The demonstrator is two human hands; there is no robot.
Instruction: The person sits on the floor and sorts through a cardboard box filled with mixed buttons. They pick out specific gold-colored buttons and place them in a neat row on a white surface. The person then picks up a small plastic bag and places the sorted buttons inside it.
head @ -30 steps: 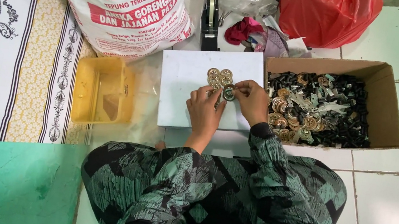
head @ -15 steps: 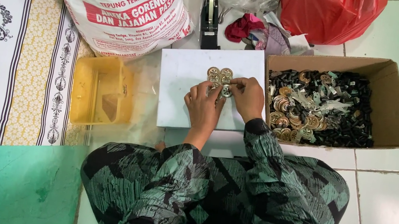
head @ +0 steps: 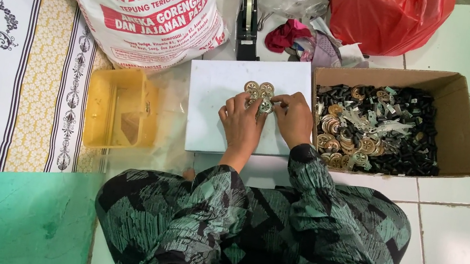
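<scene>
left hand [head: 241,122]: pinches a round gold disc [head: 266,107]; steadies it
right hand [head: 294,117]: fingertips pressing the same disc
discs [head: 259,87]: clustered at white board [head: 213,110] far edge (grouped for sorting, probably)
cardboard box [head: 456,123]: right, within reach

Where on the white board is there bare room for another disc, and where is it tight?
The white board is bare left of the left hand. It is crowded around the gold discs, where both hands meet; the right hand blocks the cardboard box side.

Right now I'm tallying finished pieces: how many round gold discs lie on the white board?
3: two gold discs side by side, one between the left hand and right hand; more may be hidden.
</scene>
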